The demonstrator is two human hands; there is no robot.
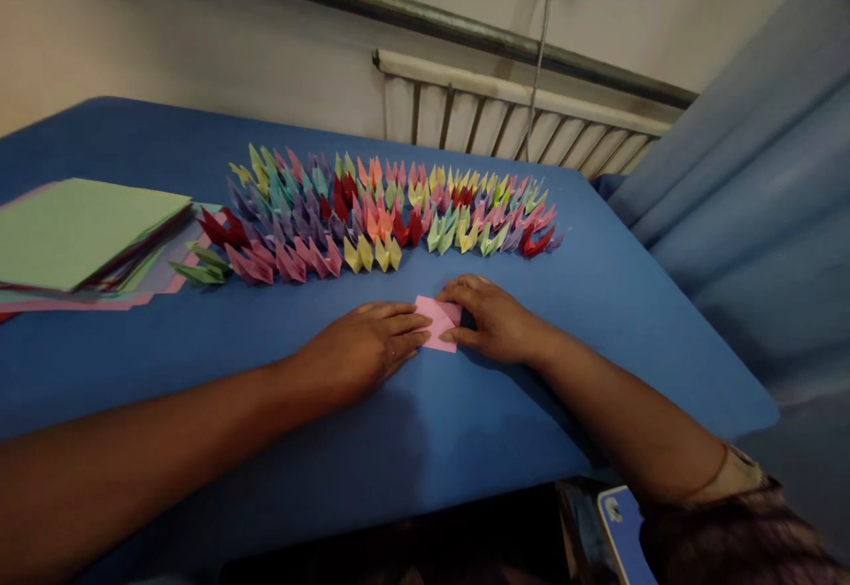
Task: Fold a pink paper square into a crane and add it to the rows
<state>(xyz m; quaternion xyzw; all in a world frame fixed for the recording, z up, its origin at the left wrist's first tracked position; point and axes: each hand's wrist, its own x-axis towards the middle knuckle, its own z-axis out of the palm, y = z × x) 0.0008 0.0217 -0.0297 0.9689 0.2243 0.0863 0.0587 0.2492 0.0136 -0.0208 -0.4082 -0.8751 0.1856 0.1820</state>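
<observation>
A small folded piece of pink origami paper [440, 325] lies on the blue table between my hands. My left hand [382, 342] rests on its left side, the fingers stretched out flat and pressing it down. At its right side, my right hand [491, 315] is curled, with thumb and fingers gripping the paper's edge and a folded flap. The fingers cover part of both side edges. Beyond my hands stand rows of folded paper cranes [378, 213] in pink, yellow, red, purple, green and other colours.
A stack of coloured paper sheets [86, 231], pale green on top, lies at the left of the blue table [266, 452]. Behind the table are a radiator [458, 111] and a pipe [398, 10]. A blue curtain [750, 178] hangs at the right. A phone [624, 532] shows below the table edge.
</observation>
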